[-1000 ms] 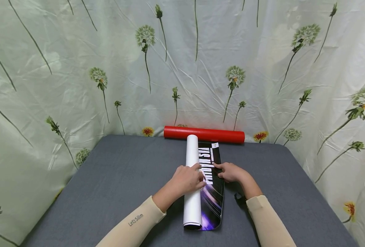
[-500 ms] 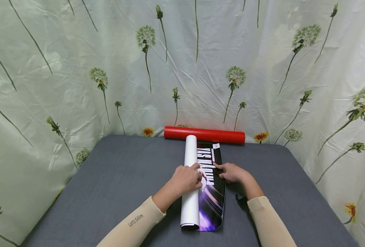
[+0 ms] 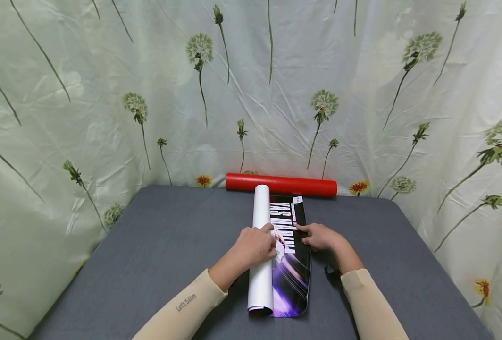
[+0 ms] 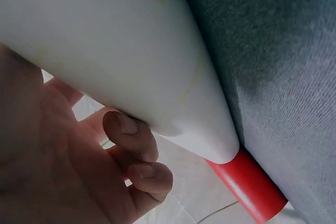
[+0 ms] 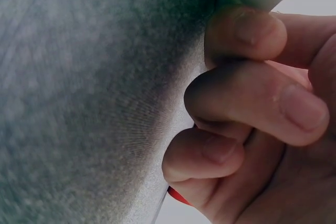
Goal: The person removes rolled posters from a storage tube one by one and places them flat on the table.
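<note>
A partly unrolled poster lies lengthwise on the grey table, its dark printed side with white letters and purple streaks facing up. Its left part is still a white roll. Across the middle of this roll lies my left hand, fingers bent over its right side. In the left wrist view, those curled fingers are against the white roll. At the poster's right edge, my right hand holds the sheet with its index finger on top. Bent fingers of that hand show in the right wrist view; its thumb is hidden.
A red tube lies crosswise at the table's back edge, just beyond the far end of the roll. A flowered curtain hangs behind the grey table. A small black item shows by the right wrist.
The white roll has shifted slightly left along with the left hand, and a wider strip of the printed side shows. The right hand has barely moved.
</note>
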The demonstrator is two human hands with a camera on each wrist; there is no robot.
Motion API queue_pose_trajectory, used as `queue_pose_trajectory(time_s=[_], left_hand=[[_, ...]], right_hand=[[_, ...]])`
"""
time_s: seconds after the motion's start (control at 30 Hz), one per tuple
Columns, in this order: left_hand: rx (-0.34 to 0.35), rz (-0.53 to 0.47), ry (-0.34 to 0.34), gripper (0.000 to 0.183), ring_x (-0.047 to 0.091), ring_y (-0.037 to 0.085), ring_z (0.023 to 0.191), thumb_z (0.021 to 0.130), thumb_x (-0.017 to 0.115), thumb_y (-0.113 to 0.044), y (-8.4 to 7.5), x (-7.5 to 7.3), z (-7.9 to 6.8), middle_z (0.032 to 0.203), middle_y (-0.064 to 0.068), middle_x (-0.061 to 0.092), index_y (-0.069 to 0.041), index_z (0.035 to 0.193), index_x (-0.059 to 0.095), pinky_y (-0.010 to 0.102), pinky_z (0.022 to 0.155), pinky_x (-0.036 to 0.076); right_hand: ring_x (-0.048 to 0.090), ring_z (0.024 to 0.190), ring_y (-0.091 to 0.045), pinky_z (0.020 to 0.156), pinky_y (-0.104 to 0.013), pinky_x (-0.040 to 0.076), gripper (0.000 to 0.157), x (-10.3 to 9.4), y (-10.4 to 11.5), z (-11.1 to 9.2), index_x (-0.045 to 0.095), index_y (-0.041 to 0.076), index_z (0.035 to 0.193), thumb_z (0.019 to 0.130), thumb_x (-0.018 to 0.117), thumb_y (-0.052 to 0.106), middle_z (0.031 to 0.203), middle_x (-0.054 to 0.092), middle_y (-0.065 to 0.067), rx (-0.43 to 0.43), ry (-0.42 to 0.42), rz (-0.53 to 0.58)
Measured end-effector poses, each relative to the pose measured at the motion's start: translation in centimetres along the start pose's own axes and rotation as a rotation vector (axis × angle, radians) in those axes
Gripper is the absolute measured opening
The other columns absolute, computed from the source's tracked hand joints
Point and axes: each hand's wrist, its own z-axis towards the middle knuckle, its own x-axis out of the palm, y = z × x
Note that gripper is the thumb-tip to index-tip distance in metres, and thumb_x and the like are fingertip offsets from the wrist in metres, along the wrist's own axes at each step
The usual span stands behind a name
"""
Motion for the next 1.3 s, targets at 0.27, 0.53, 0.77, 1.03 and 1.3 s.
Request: queue_pose_trajectory(time_s=[0.27, 0.53, 0.77, 1.03, 1.3], left_hand=[[-0.009, 0.026, -0.001, 0.011, 0.063, 0.019, 0.067, 0.093, 0.075, -0.042, 0.14, -0.22, 0.04, 0.116, -0.002, 0.065, -0.032, 0.092, 0.081, 0.033, 0.054, 0.047], [-0.035, -0.002, 0.024, 0.013, 0.062, 0.021, 0.071, 0.095, 0.072, -0.037, 0.19, -0.49, 0.22, 0.116, -0.001, 0.064, -0.028, 0.089, 0.08, 0.035, 0.057, 0.047], [-0.034, 0.014, 0.065, 0.018, 0.062, 0.019, 0.072, 0.093, 0.075, -0.049, 0.22, -0.34, 0.19, 0.12, -0.002, 0.063, -0.032, 0.095, 0.081, 0.033, 0.058, 0.047], [-0.031, 0.025, 0.059, 0.011, 0.061, 0.02, 0.071, 0.091, 0.073, -0.039, 0.4, -0.23, 0.06, 0.113, -0.002, 0.063, -0.03, 0.091, 0.08, 0.035, 0.058, 0.043], [-0.04, 0.026, 0.081, 0.015, 0.063, 0.019, 0.074, 0.093, 0.075, -0.047, 0.4, -0.44, 0.13, 0.119, -0.003, 0.064, -0.033, 0.093, 0.081, 0.033, 0.062, 0.045]], right_hand=[[0.045, 0.052, -0.013, 0.057, -0.027, 0.039, 0.061, -0.02, -0.29, 0.09, 0.047, 0.013, 0.16, 0.102, 0.061, 0.007, 0.059, 0.046, 0.001, 0.015, 0.007, 0.002], [0.044, 0.052, -0.013, 0.058, -0.027, 0.04, 0.06, -0.31, -0.42, 0.14, 0.047, 0.012, 0.16, 0.101, 0.061, 0.007, 0.061, 0.047, 0.0, 0.021, -0.006, 0.004], [0.042, 0.051, -0.012, 0.057, -0.026, 0.039, 0.062, -0.2, -0.76, 0.16, 0.046, 0.014, 0.161, 0.101, 0.061, 0.006, 0.064, 0.047, 0.0, 0.03, 0.001, 0.006], [0.042, 0.053, -0.012, 0.058, -0.027, 0.039, 0.061, -0.36, -0.86, 0.06, 0.046, 0.014, 0.161, 0.102, 0.061, 0.007, 0.072, 0.051, -0.004, 0.056, 0.005, -0.007], [0.04, 0.053, -0.013, 0.058, -0.027, 0.039, 0.061, -0.65, -0.76, -0.09, 0.046, 0.013, 0.161, 0.102, 0.06, 0.007, 0.076, 0.05, -0.006, 0.068, 0.0, 0.0]])
